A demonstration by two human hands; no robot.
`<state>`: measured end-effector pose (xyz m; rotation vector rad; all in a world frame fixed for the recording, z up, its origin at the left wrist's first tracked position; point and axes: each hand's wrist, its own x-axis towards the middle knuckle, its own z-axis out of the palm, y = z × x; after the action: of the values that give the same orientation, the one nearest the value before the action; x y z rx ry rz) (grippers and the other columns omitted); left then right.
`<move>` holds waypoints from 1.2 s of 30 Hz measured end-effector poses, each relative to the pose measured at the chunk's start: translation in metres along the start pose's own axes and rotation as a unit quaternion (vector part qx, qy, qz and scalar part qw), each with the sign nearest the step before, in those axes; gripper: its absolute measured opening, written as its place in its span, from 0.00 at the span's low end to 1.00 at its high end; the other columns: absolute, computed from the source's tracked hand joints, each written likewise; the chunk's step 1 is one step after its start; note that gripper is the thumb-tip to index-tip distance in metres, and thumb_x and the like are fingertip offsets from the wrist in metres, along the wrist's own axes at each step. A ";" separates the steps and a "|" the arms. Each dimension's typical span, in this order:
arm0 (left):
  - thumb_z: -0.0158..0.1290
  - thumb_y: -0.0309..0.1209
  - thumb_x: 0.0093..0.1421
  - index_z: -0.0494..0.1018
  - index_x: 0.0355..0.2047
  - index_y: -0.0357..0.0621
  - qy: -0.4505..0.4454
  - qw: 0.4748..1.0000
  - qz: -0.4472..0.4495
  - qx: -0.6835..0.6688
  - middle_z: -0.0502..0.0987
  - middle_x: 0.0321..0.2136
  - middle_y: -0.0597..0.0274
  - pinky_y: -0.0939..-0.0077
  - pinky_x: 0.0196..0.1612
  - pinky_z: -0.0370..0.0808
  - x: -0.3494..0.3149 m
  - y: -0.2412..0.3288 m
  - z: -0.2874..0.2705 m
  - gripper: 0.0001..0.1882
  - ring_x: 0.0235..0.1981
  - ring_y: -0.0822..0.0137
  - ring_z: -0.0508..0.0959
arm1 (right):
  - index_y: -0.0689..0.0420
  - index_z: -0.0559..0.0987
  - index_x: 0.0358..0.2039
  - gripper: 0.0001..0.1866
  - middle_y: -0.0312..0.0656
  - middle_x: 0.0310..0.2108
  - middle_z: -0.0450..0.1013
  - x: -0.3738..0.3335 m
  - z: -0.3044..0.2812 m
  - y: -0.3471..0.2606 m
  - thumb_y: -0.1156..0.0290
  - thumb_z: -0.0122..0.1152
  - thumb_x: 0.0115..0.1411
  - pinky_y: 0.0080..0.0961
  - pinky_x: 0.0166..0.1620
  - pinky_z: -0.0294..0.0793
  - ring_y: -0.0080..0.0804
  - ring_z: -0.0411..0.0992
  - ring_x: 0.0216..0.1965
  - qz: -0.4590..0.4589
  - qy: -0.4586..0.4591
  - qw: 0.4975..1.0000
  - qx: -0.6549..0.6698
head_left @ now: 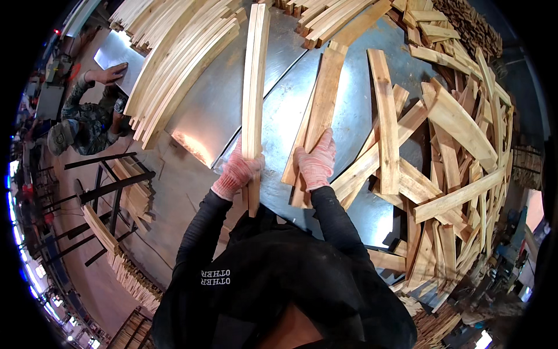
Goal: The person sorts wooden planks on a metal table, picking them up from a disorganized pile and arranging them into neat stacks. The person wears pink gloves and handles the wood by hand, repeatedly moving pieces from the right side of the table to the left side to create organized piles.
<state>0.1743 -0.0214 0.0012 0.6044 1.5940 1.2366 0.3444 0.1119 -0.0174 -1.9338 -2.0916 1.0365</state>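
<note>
My left hand (pixel 239 167), in a pinkish-red and white knit glove, is closed around the near part of a few long pale wooden strips (pixel 254 87) lying side by side. They point away from me over the metal tabletop (pixel 285 110). In a matching glove, my right hand (pixel 317 160) grips the near part of some browner wooden boards (pixel 325 96), which lie slightly fanned to the right of the strips. The undersides of both bundles and some of my fingertips are hidden.
A jumbled heap of boards (pixel 453 192) covers the right side, with one plank (pixel 383 122) nearest my right hand. Neat rows of strips (pixel 180 64) and more pieces (pixel 337 23) line the far side. At left are a black metal rack (pixel 116 186) and a person (pixel 87 116) in camouflage.
</note>
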 end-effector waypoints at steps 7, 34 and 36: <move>0.62 0.50 0.57 0.70 0.53 0.36 -0.107 0.992 0.009 -0.065 0.78 0.41 0.62 0.74 0.41 0.77 -0.015 -0.037 0.013 0.33 0.39 0.70 0.78 | 0.64 0.58 0.68 0.39 0.64 0.62 0.62 -0.038 0.072 -0.005 0.49 0.54 0.68 0.39 0.67 0.60 0.55 0.59 0.66 -0.207 -0.028 0.955 0.211; 0.62 0.37 0.48 0.49 0.69 0.39 0.107 0.889 -0.028 0.444 0.76 0.48 0.43 0.56 0.47 0.77 -0.018 -0.030 0.002 0.51 0.46 0.44 0.79 | 0.68 0.67 0.57 0.31 0.49 0.48 0.74 0.110 -0.155 0.093 0.72 0.65 0.53 0.34 0.43 0.80 0.38 0.76 0.42 0.021 0.213 0.854 0.474; 0.62 0.38 0.49 0.49 0.68 0.38 0.108 0.872 0.008 0.477 0.76 0.48 0.43 0.55 0.48 0.77 -0.020 -0.034 -0.011 0.50 0.45 0.44 0.79 | 0.63 0.68 0.60 0.29 0.50 0.56 0.70 0.083 -0.137 0.084 0.73 0.64 0.57 0.36 0.55 0.74 0.39 0.73 0.52 -0.021 0.197 0.826 0.527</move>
<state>0.1775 -0.0544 -0.0222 1.1069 2.3804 0.4441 0.4696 0.2390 0.0118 -1.3167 -0.9381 1.2419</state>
